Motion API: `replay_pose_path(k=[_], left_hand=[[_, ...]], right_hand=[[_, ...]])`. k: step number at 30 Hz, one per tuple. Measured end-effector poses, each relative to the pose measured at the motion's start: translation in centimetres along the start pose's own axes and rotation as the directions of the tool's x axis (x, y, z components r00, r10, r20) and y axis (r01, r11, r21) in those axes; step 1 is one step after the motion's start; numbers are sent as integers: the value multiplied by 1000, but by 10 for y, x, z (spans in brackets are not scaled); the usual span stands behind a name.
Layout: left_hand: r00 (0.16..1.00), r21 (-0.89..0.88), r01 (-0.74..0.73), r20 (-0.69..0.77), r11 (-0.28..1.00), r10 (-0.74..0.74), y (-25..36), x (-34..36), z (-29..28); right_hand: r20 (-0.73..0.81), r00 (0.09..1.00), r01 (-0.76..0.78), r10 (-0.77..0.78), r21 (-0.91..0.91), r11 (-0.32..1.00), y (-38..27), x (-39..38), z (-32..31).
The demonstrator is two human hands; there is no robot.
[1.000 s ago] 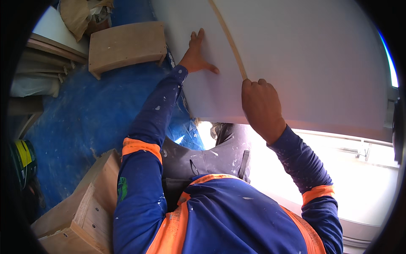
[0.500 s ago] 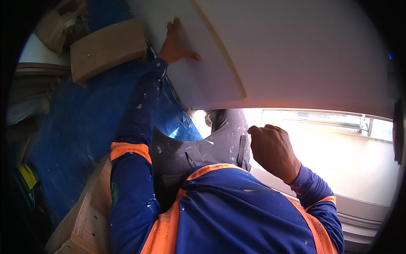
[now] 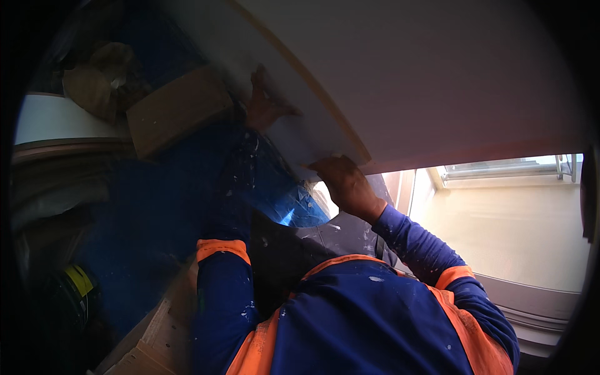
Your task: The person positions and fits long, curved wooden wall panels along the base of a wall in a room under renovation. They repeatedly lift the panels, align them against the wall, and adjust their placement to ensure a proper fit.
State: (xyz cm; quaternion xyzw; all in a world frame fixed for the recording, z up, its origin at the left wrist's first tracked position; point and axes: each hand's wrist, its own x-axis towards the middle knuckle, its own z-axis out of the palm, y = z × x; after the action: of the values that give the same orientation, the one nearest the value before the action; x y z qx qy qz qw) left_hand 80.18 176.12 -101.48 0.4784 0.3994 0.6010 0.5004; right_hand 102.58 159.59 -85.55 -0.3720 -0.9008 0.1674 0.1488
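A large pale panel [image 3: 450,81] fills the top, with a narrow tan strip [image 3: 300,69] running down it in a curve. My left hand [image 3: 269,103] rests spread on the panel, left of that strip, dim in shadow. My right hand [image 3: 347,187] grips the panel's lower edge beside the strip's lower end, its fingertips partly hidden. My paint-flecked dark trousers show below it.
A tan curved wooden piece [image 3: 175,109], crumpled brown paper [image 3: 87,84] and a blue sheet [image 3: 131,225] lie at left. A wooden box [image 3: 156,337] and a dark item with yellow band [image 3: 78,278] sit lower left. A bright window recess [image 3: 506,219] is at right.
My right hand left the tan strip, dropped below the panel, then moved up and left onto its lower edge. My left hand stays spread on the panel. The view has shifted and darkened.
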Motion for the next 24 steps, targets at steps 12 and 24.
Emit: replay_pose_path(k=[12,24], left_hand=[[982,87,188,4,978,-189,34,-19,-4],[854,-353,401,-191,846,-484,40,-38,32]], right_hand=[[-133,991,-4,12,53,999,-20,2,-4],[-200,980,-3,4,7,1000,-10,-50,10]])
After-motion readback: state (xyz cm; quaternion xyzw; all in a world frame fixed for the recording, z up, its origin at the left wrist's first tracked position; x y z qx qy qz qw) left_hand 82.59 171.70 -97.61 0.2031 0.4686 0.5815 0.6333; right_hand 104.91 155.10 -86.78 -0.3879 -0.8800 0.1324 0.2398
